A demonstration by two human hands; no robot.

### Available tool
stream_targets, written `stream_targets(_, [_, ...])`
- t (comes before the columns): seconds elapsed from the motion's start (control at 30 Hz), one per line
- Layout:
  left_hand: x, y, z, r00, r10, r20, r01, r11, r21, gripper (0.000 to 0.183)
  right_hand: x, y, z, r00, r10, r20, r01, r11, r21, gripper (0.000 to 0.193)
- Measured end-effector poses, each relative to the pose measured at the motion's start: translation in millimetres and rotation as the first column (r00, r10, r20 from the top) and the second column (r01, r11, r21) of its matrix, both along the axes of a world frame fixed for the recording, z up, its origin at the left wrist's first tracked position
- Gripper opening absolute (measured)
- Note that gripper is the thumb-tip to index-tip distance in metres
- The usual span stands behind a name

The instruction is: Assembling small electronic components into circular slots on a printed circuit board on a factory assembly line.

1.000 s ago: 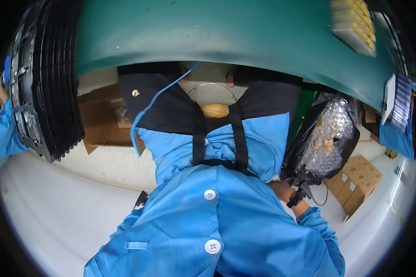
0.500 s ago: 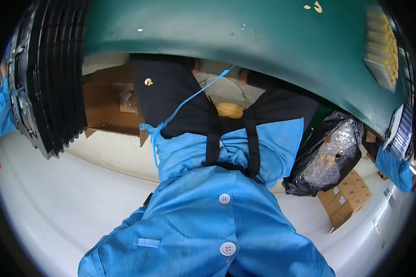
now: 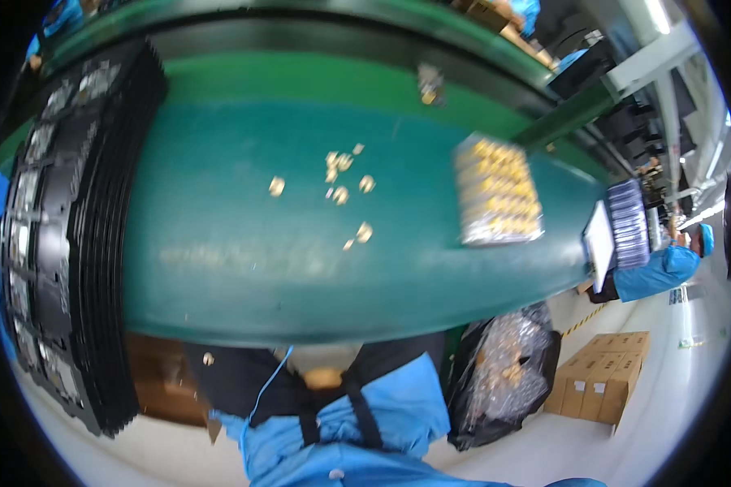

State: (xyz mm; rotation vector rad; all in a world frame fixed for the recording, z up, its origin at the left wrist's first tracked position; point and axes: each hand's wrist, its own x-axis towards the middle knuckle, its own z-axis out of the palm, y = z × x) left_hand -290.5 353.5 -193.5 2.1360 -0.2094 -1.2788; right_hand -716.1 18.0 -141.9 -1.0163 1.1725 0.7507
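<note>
Neither of my hands is in the picture. My lap in a blue smock (image 3: 398, 414) sits at the near edge of a green-topped table (image 3: 211, 284), and a thin blue cord (image 3: 266, 394) runs across it. Small pale curled scraps (image 3: 340, 196) lie scattered over the middle of the tabletop. To their right stands a clear-sided pack (image 3: 499, 191) with rows of yellow pieces; it is blurred. A tall stack of black trays (image 3: 97, 243) fills the left side, its top tray holding several shiny flat pieces.
A black bag (image 3: 463, 398) with clear wrap inside stands at the right below the table. Beyond it are cardboard boxes (image 3: 597, 377). Striped purple-grey trays (image 3: 628, 223) stand at the far right near a person in blue (image 3: 662, 272). A green post (image 3: 568, 114) rises behind the table.
My view has swung up and to the right, away from my lap. The tabletop, the scraps and the yellow pack now show more fully. No hand shows in either frame.
</note>
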Motion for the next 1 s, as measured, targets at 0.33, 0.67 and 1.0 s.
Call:
stream_targets(0.33, [82.0,-63.7,44.9,0.982,-0.088,0.167,0.095,0.995,-0.038,0.022,13.5,-27.7,-20.4,0.999,-0.001,0.052,0.0,1.0,0.005,0.028])
stream_targets(0.67, [130.0,-87.1,173.5,0.879,-0.112,0.463,0.174,0.98,-0.093,0.022,-43.6,-45.1,-53.8,0.984,0.111,0.138,-0.128,0.984,0.123,0.024])
stream_targets(1.0, [155.5,-134.2,273.8,0.66,-0.026,0.751,0.288,0.932,-0.221,0.022,63.1,-94.8,15.0,0.956,0.018,0.294,-0.197,0.779,0.596,0.026])
